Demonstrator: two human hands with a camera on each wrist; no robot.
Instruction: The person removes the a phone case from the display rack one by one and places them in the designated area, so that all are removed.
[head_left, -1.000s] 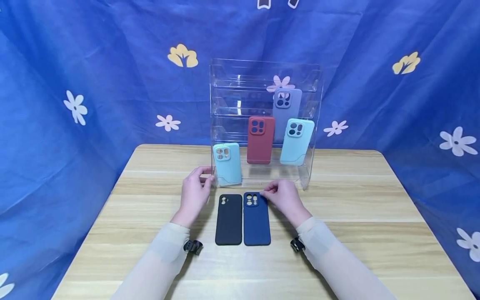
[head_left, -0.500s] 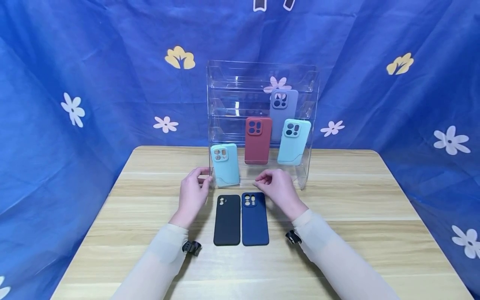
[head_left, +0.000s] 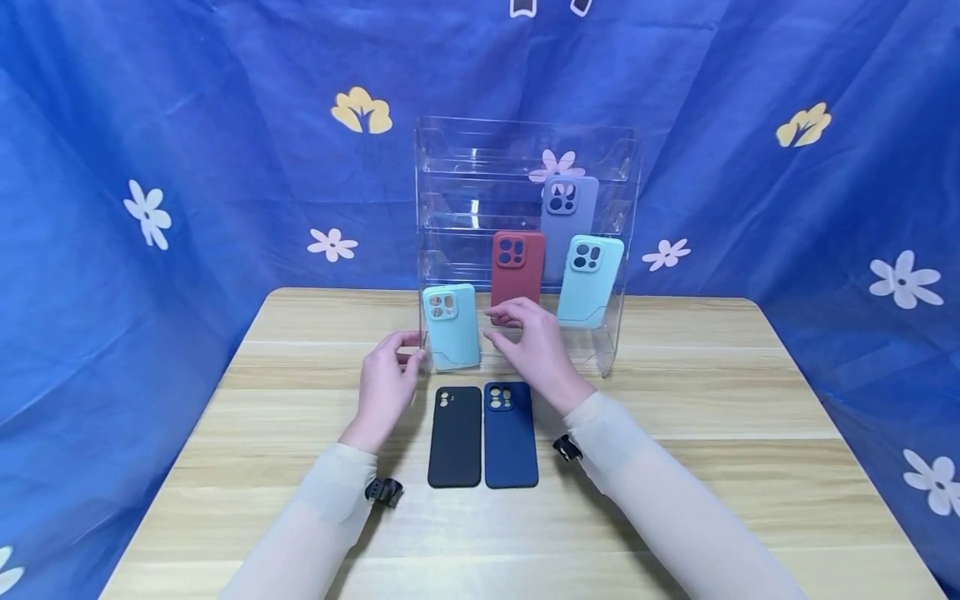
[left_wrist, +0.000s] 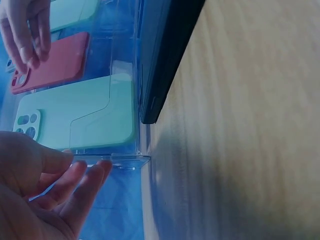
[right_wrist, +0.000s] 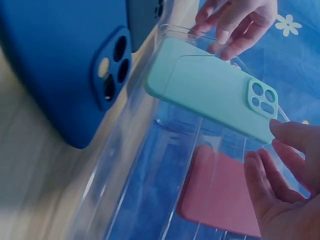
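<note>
A clear acrylic display rack (head_left: pixel 525 154) stands at the back of the table. My left hand (head_left: pixel 384 379) pinches its left side edge between thumb and fingers, seen closely in the left wrist view. Just inside that edge, a mint phone case (head_left: pixel 453 329) leans in the lowest tier. My right hand (head_left: pixel 532 342) is raised in front of a red phone case (head_left: pixel 517 267), its thumb and fingers spread apart with nothing between them. In the right wrist view, those fingertips are close to the mint case's camera-end corner (right_wrist: pixel 262 100). The red case's lower part is behind the right hand in the head view.
A black phone case (head_left: pixel 455 437) and a navy phone case (head_left: pixel 512 437) lie side by side before the rack. Higher on the rack's right are a lavender case (head_left: pixel 576 229) and another mint case (head_left: pixel 592 287). A blue flowered curtain (head_left: pixel 247 150) hangs behind.
My right hand has left the navy case's top corner, risen up and leftward toward the mint case, and spread its fingers. The left hand keeps its place on the rack's edge.
</note>
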